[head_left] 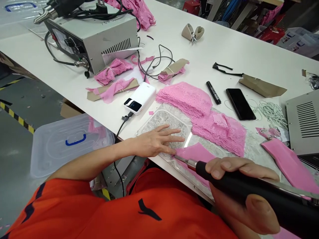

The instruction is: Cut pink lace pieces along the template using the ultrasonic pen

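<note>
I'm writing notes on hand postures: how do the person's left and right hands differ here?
The left hand is palm down with fingers spread over the grey-patterned surface; the right hand curls around the black-handled tool. The left hand grips nothing visible, while the right holds that tool. The right also looks larger in the picture than the left. Both are bare.

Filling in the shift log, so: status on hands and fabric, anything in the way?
Right hand gripping black tool, tip at edge of pink fabric. Left hand spread beside tip. Lace stack close beyond fabric.
</note>
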Tool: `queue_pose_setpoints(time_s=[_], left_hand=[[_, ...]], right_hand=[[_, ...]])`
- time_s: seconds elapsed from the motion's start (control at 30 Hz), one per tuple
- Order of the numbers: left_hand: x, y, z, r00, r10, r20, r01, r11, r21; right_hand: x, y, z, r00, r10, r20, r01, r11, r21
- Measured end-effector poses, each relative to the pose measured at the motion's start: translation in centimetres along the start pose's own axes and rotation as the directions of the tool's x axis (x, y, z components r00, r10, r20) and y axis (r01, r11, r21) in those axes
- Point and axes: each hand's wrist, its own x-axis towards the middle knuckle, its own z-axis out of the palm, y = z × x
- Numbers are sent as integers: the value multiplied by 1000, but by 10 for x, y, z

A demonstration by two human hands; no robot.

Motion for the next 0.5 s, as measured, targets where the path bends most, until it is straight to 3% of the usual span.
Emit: queue_pose_setpoints(time_s=[0.5], left_hand=[[2, 2, -7, 999, -21, 40, 21, 1000, 22]], right_hand=[[1, 5, 4, 1000, -22, -11, 21, 998, -61]])
